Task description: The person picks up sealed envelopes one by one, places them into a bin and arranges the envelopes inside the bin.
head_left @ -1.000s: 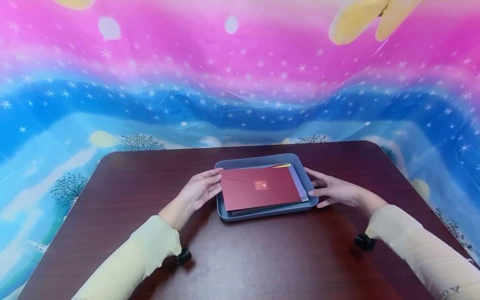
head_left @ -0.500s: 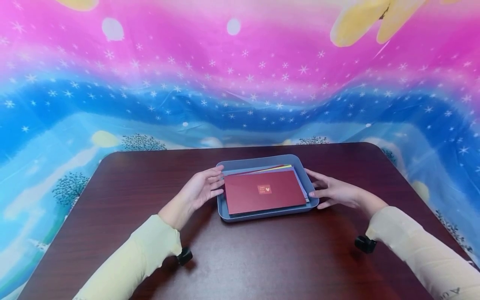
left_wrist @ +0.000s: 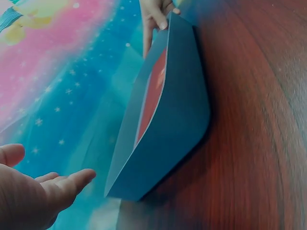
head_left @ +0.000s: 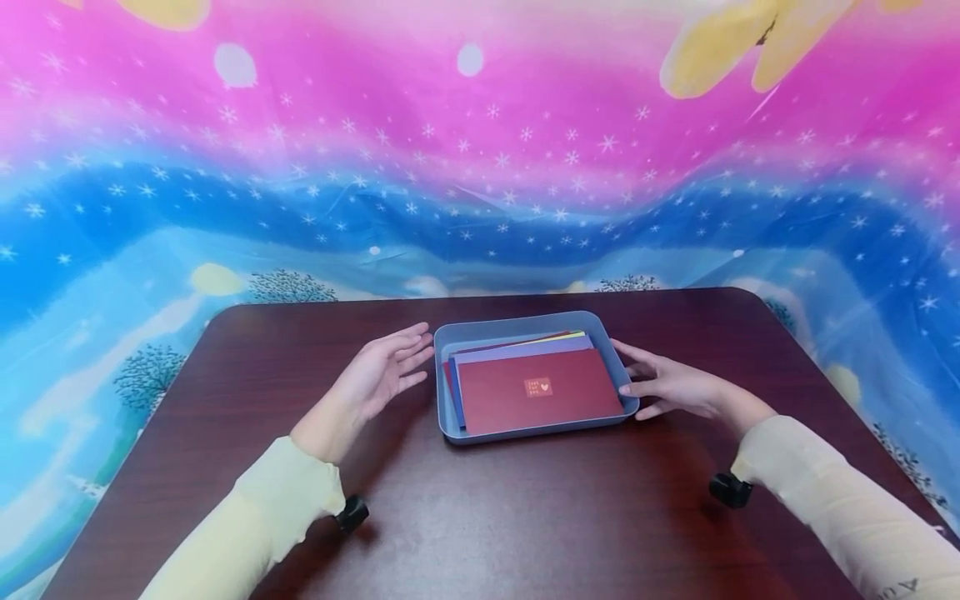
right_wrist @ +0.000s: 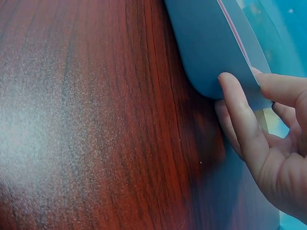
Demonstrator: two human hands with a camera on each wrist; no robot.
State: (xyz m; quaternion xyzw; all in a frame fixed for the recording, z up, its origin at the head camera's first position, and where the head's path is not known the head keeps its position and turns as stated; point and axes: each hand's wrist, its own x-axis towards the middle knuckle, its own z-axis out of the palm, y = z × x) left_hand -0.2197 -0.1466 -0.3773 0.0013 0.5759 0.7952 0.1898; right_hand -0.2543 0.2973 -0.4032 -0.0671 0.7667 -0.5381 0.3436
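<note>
In the head view a grey-blue tray [head_left: 517, 320] holds a stack of coloured envelopes. Topmost lies a dark red envelope [head_left: 495, 400] with a small heart label. Edges of purple [head_left: 577, 343], yellow and blue envelopes show behind and beside it. My left hand [head_left: 375, 375] hovers just off the tray's left side, fingers extended and holding nothing; the left wrist view shows the gap too. At the right end, my right hand [head_left: 682, 383] holds the tray, thumb at the rim and fingers against the outer wall, as the right wrist view shows.
The tray stands on a dark reddish-brown wooden table [head_left: 525, 517], toward its back edge. Behind and around the table hangs a pink and blue cloth [head_left: 420, 167] with snowflakes.
My left hand has let go of the red envelope and drawn back to the left. The envelope has come down onto the stack, nearer the tray's front. My right hand stays put.
</note>
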